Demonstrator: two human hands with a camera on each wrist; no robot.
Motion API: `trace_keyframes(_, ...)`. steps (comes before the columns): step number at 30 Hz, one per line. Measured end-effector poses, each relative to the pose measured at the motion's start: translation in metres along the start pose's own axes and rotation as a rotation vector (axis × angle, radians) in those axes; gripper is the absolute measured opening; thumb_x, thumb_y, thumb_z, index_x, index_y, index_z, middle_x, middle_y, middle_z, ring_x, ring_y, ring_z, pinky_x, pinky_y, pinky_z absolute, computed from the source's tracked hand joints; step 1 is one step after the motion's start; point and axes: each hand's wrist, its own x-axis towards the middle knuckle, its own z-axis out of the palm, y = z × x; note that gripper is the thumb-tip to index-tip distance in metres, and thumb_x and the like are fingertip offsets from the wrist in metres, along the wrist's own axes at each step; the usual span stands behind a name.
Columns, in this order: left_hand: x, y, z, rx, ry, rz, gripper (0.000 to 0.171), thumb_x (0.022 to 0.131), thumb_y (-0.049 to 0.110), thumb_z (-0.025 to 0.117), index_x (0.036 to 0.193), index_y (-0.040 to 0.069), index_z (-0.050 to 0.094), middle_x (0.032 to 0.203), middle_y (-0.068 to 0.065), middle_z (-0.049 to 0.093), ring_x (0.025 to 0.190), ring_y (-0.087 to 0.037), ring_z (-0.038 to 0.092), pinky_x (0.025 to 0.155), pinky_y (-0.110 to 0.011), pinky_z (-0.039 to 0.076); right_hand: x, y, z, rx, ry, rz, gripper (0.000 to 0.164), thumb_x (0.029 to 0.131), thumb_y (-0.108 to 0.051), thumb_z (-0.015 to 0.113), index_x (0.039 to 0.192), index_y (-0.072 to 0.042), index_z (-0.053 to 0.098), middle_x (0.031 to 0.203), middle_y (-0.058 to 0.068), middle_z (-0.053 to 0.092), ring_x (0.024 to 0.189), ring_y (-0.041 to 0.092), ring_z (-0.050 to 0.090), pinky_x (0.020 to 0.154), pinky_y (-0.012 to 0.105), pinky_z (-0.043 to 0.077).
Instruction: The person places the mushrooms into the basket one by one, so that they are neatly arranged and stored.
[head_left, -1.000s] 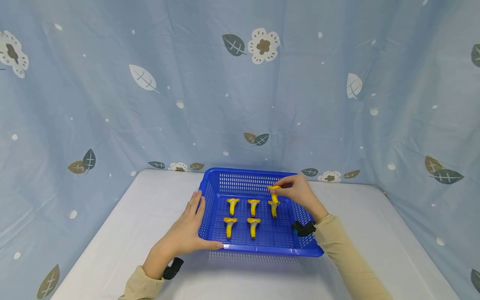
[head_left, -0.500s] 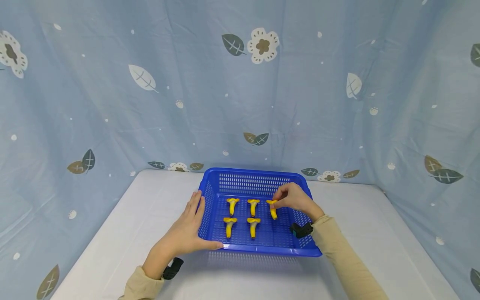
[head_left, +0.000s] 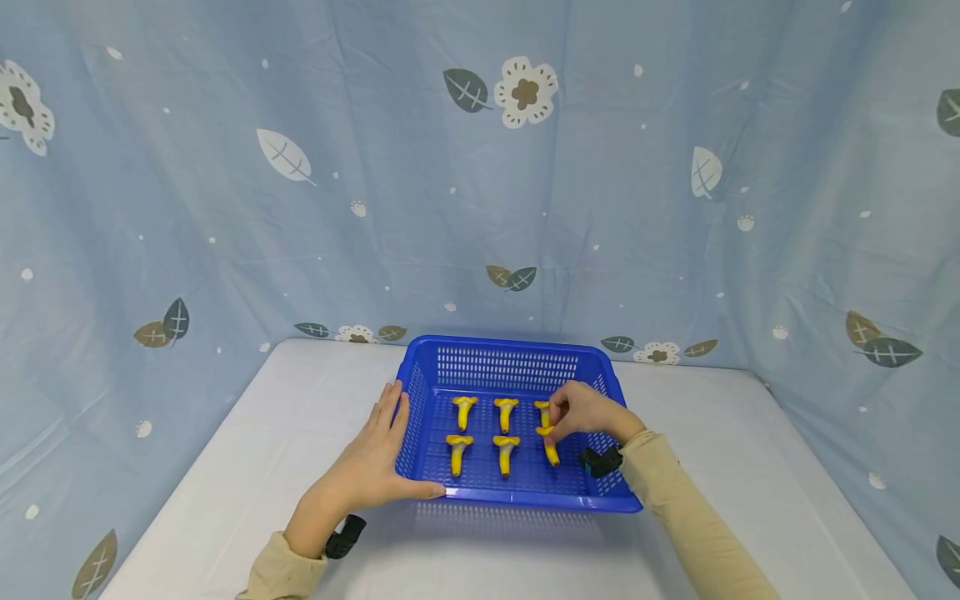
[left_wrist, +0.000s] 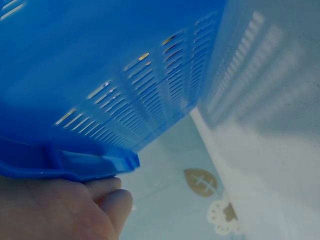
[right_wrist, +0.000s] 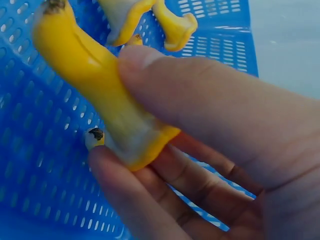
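Note:
Between thumb and fingers, my right hand (head_left: 592, 412) pinches a yellow trumpet-shaped mushroom (head_left: 552, 454) inside the blue basket (head_left: 517, 499). The right wrist view shows this mushroom (right_wrist: 92, 75) close up, dark-tipped stem pointing away. Whether it touches the basket floor, I cannot tell. Just behind it lies another mushroom (head_left: 543, 406), partly hidden by the hand. Several more lie in two rows to the left, such as a front one (head_left: 506, 457). My left hand (head_left: 363, 467) rests on the basket's front left corner, fingers straight along the left rim, thumb on the front rim.
The slotted basket stands on a white table (head_left: 480, 558), with its raised walls around the mushrooms. Behind the table hangs a blue curtain (head_left: 420, 208) printed with leaves and flowers.
My right hand has moved toward the front with the mushroom, from above the back right one down to in front of it. The left hand has stayed in place.

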Motion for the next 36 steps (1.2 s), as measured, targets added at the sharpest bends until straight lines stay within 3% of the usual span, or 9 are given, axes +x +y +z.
trace_keyframes(5,0.000,0.000,0.000,0.002,-0.003,0.005,0.144,0.062,0.087,0.066,0.157,-0.005,0.006,0.165,-0.019,-0.007,0.150,-0.038,-0.006,0.114,-0.060,0.022,-0.001,0.001,0.001,-0.015,-0.044,-0.016,0.026,0.073,-0.008,0.088,0.065,-0.006,0.063,0.063,-0.005,0.056,0.060,0.011,0.050,0.056,0.025,0.044)
trace_keyframes(14,0.000,-0.001,0.001,0.004,-0.005,-0.006,0.145,0.061,0.088,0.065,0.157,-0.005,0.006,0.165,-0.019,-0.007,0.150,-0.039,-0.005,0.114,-0.060,0.022,0.002,0.003,0.003,-0.018,-0.101,0.029,0.028,0.073,-0.009,0.089,0.065,-0.007,0.062,0.063,-0.003,0.056,0.060,0.012,0.053,0.058,0.025,0.044)
trace_keyframes(36,0.000,-0.001,0.001,0.001,-0.004,0.004,0.143,0.064,0.085,0.067,0.156,-0.006,0.006,0.164,-0.021,-0.006,0.150,-0.038,-0.005,0.114,-0.061,0.022,0.007,0.001,0.011,-0.182,-0.134,0.040,0.030,0.070,-0.013,0.091,0.064,-0.008,0.062,0.059,-0.007,0.053,0.057,0.008,0.049,0.055,0.021,0.042)
